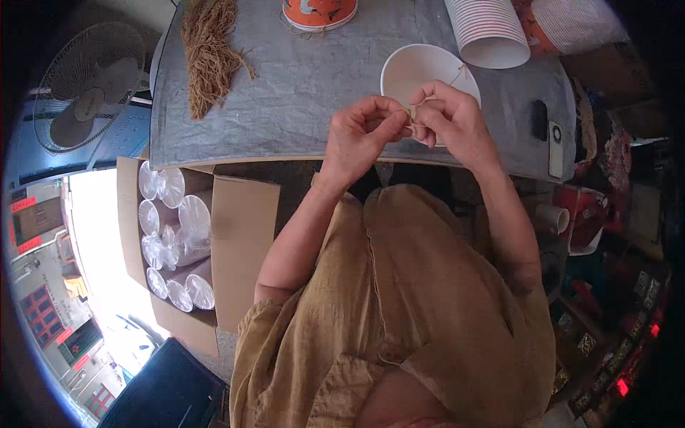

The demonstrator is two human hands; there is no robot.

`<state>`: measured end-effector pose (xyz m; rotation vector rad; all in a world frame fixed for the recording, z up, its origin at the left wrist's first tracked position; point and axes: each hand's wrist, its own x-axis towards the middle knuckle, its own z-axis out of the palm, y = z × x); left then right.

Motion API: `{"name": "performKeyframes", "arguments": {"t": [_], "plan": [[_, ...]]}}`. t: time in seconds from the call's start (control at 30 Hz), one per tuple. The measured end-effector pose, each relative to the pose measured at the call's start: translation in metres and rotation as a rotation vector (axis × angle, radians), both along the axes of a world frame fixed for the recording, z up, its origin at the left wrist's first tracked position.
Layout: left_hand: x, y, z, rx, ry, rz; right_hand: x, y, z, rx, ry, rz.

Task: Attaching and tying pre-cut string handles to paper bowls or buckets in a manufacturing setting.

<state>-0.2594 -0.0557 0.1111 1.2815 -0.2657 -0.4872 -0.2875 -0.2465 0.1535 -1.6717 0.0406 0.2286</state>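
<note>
Your left hand [359,137] and right hand [457,127] pinch a thin string [419,127] at the white tub [414,68], whose mouth faces you. Cords [208,60] lie leftward on your table [307,114], an orange tub [321,13] and stacked tubs [489,28] beyond; an open carton [245,235] stands to your left.

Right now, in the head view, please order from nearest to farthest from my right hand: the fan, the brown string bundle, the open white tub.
1. Open white tub: just beyond your right hand, partly hidden by it.
2. Brown string bundle: well to the left.
3. Fan: leftmost, past the bundle.
</note>
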Motion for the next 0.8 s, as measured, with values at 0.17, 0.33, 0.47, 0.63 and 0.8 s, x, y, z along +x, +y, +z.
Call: {"name": "performKeyframes", "arguments": {"t": [0.17, 0.33, 0.47, 0.63, 0.8], "plan": [[0.001, 0.0006, -0.0013, 0.007, -0.022, -0.019, 0.0003, -0.001, 0.0041, -0.05, -0.022, 0.079], [0.0016, 0.0015, 0.0005, -0.009, -0.039, -0.033, 0.0003, -0.0012, 0.0048, -0.1, -0.019, 0.089], [0.0005, 0.0017, -0.001, -0.001, -0.024, -0.048, 0.0006, -0.0014, 0.0024, -0.099, -0.035, 0.088], [-0.0009, 0.0015, 0.0029, 0.036, -0.046, -0.047, 0.0002, -0.0007, 0.0003, -0.053, -0.016, 0.078], [-0.0037, -0.0007, 0.0023, 0.014, -0.034, -0.009, -0.001, 0.0001, -0.0013, -0.091, -0.009, 0.046]]}}
